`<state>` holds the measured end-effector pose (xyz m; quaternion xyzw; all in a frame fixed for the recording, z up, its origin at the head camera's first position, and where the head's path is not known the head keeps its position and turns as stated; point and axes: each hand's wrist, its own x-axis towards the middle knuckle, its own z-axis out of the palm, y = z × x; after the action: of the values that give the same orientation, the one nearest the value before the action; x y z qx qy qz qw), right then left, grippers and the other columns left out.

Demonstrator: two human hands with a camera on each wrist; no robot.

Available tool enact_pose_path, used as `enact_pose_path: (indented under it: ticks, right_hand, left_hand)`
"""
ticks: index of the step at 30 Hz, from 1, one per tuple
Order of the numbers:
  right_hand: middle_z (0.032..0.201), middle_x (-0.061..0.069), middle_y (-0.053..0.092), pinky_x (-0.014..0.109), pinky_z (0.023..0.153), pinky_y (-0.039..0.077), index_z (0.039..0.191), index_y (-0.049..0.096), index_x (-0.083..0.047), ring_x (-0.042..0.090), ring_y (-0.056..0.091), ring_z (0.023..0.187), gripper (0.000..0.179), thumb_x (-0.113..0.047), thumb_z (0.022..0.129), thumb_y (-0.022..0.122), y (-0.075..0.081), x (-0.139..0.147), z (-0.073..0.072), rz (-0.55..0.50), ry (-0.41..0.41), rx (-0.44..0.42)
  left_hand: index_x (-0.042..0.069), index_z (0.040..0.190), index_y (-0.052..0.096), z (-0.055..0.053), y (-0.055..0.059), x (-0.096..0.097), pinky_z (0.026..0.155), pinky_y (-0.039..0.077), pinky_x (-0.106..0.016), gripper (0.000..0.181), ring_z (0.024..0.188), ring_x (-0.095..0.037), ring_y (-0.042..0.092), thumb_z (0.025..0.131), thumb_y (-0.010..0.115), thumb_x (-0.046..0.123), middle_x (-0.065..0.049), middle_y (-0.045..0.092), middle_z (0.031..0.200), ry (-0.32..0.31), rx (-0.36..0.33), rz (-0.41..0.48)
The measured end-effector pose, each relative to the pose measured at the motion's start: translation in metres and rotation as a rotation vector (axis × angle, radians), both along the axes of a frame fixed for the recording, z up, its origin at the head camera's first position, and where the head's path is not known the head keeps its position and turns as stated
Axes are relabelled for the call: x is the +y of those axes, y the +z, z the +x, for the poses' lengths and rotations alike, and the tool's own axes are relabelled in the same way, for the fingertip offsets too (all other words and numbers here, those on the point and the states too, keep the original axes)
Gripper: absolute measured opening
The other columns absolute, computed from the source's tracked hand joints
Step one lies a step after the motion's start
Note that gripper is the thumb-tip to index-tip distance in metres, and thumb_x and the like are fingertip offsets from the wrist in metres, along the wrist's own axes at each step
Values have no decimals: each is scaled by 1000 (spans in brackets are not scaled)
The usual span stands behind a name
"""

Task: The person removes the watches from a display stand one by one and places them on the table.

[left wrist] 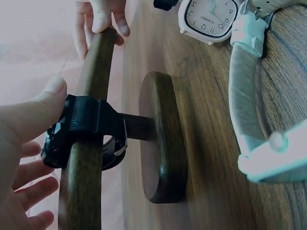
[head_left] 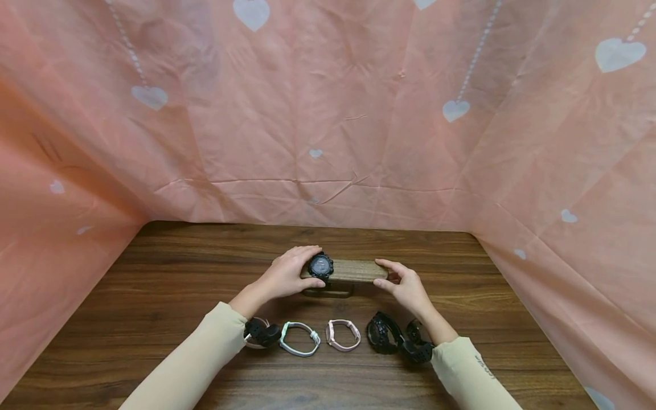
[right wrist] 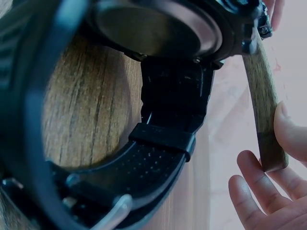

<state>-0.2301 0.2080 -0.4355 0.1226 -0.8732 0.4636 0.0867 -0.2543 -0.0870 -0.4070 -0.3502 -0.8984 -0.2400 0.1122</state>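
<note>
A T-shaped wooden watch stand point(head_left: 359, 271) stands on the table, its bar lying crosswise between the two hands. A black digital watch point(head_left: 320, 266) is looped around the left part of that bar, face up. My left hand point(head_left: 289, 273) holds this watch, thumb on the near side and fingers on the far side. With thumb and fingers, my right hand point(head_left: 407, 287) grips the bar's right end. In the left wrist view, the stand's oval base point(left wrist: 165, 139) and the watch's strap hanging under the bar are visible.
Nearer me lie a mint-green watch point(head_left: 299, 340), a pink watch point(head_left: 343, 336) and a black watch point(head_left: 381, 333). Wrist cameras partly hide further watches at both ends of this row. A pink curtain point(head_left: 318, 114) surrounds the wooden table point(head_left: 205, 256).
</note>
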Motion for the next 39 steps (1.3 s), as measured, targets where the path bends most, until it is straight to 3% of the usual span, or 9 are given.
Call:
enact_pose_path:
  ticks: [13, 21, 30, 39]
  right_hand:
    - [103, 10, 62, 29, 68, 51, 122, 61, -8, 20, 58, 80, 47, -11, 78, 75, 0, -1, 1, -5, -6, -14]
    - [99, 10, 62, 28, 67, 51, 123, 61, -8, 20, 58, 81, 47, -13, 78, 75, -1, -1, 0, 6, -16, -31]
    - [96, 9, 61, 27, 66, 50, 123, 60, -7, 21, 58, 80, 48, -12, 78, 75, -1, -1, 0, 6, -13, -26]
    - [101, 10, 62, 27, 66, 50, 123, 60, -8, 22, 58, 82, 48, -12, 78, 75, -2, -1, 0, 9, -15, -24]
  left_hand:
    - [1, 133, 46, -4, -7, 7, 111, 19, -49, 79, 126, -28, 41, 72, 78, 40, -17, 48, 134, -44, 2, -33]
    - [1, 133, 46, -4, -10, 10, 110, 19, -51, 79, 125, -31, 42, 70, 81, 33, -16, 49, 133, -49, -9, -31]
    - [3, 130, 49, -5, -12, 9, 110, 22, -50, 72, 123, -26, 44, 70, 82, 28, -14, 52, 130, -43, 8, -9]
    - [4, 128, 51, -6, -11, 5, 109, 23, -51, 71, 120, -25, 47, 69, 83, 25, -12, 54, 126, -56, -8, 20]
